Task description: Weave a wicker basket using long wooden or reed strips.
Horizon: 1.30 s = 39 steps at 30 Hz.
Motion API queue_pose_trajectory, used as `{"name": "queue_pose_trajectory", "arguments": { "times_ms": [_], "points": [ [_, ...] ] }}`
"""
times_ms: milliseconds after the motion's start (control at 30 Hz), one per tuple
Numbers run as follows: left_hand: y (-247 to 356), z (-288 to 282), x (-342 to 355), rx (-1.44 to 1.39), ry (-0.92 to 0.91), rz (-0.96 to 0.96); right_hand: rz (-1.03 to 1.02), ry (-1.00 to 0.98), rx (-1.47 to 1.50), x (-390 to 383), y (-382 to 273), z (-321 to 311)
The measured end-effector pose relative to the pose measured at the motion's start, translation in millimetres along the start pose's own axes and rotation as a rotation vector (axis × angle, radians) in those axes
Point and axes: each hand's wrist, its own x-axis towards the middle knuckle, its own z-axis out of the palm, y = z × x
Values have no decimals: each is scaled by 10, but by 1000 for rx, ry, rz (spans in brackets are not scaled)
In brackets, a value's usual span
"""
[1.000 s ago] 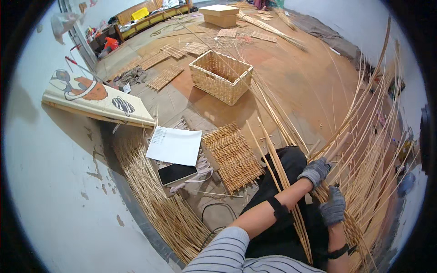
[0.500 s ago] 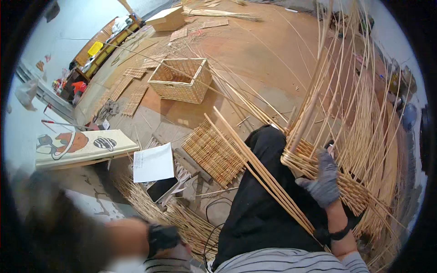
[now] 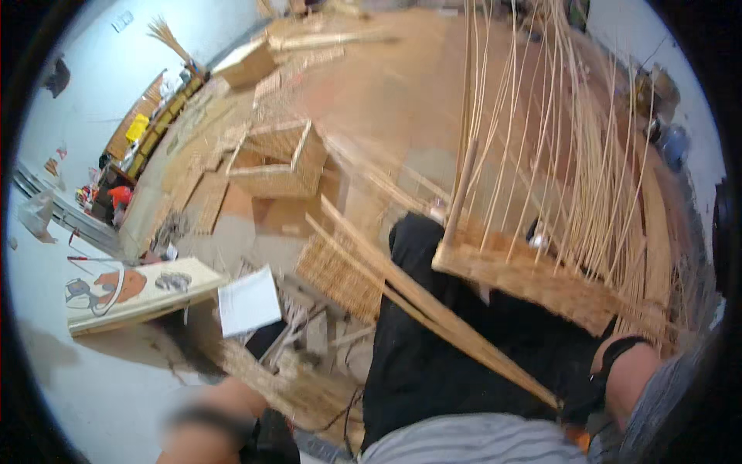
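A woven willow piece (image 3: pixel 525 282) with tall upright rods and a thicker corner stick (image 3: pixel 461 193) rests on my black-trousered legs (image 3: pixel 410 371). Several long loose rods (image 3: pixel 433 309) lie diagonally across my lap, left of it. My right forearm (image 3: pixel 630 383), with a black strap, reaches up to the piece's right part; that hand is mostly hidden by the weaving, so its fingers cannot be made out. My left forearm (image 3: pixel 209 425) is blurred at the lower left, its hand out of sight. A flat woven panel (image 3: pixel 336 271) lies beyond my legs.
A rectangular basket (image 3: pixel 278 174), woven mats (image 3: pixel 212 201) and a box (image 3: pixel 243 66) lie on the floor. At left are a painted board (image 3: pixel 139 290), white paper (image 3: pixel 249 301), a phone (image 3: pixel 265 339) and rod bundles (image 3: pixel 301 387). More tall rods (image 3: pixel 626 193) stand at right.
My left hand has left the woven piece and dropped leftward out of sight. My right hand has slipped from the front of the weaving to mostly hidden. The view has shifted.
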Motion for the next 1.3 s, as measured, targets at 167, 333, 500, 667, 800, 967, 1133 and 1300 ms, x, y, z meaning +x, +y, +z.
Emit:
{"name": "queue_pose_trajectory", "arguments": {
  "times_ms": [167, 333, 500, 667, 800, 967, 1133, 1300],
  "points": [
    [432, -172, -82, -65, 241, 202, 18, -2, 5, -27, -13, -83],
    [1235, -62, -303, -180, 395, 590, -16, -1, 27, 2, -152, -50],
    [821, 1057, -385, 129, -699, 541, 211, -522, -199, -289, 371, 959],
    [-399, 1783, -229, 375, -1132, 797, 674, -645, 116, -1176, 1146, 1539],
    [-799, 1810, -35, 722, -1030, 941, 589, -690, 34, -1485, 1306, 1589],
    [-935, 1651, -14, 531, -306, -123, 723, -615, 255, -1348, 1229, 1583],
    [-1159, 1554, -301, -80, -571, -799, 799, -640, 384, -1429, 1351, 1634],
    [-1059, 1500, -391, -92, -506, -810, 772, -574, 439, -1441, 1305, 1576]
  ]
}}
